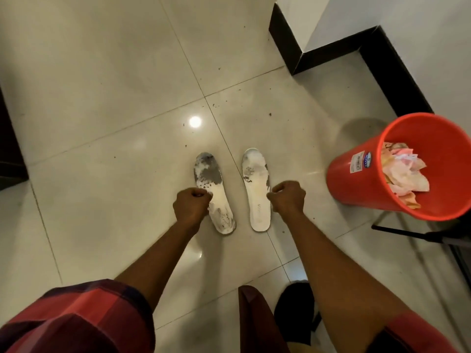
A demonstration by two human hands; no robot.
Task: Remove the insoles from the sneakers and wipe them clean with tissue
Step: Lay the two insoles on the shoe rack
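Two white insoles lie side by side on the tiled floor, toes pointing away from me. The left insole (212, 184) has a large grey worn patch at the toe and scuffs at the heel. The right insole (256, 186) is cleaner, with small grey marks. My left hand (192, 203) hovers over the left insole's near left edge, fingers curled closed with nothing seen in them. My right hand (288, 196) hangs just right of the right insole, also curled closed and holding nothing visible. No tissue is in either hand.
A red plastic bin (356, 189) with crumpled tissues (405, 171) inside stands at the right. A black shoe (294, 312) sits near my feet. Dark skirting (331, 53) lines a wall corner at the upper right. Small dirt specks dot the floor tiles (114, 174).
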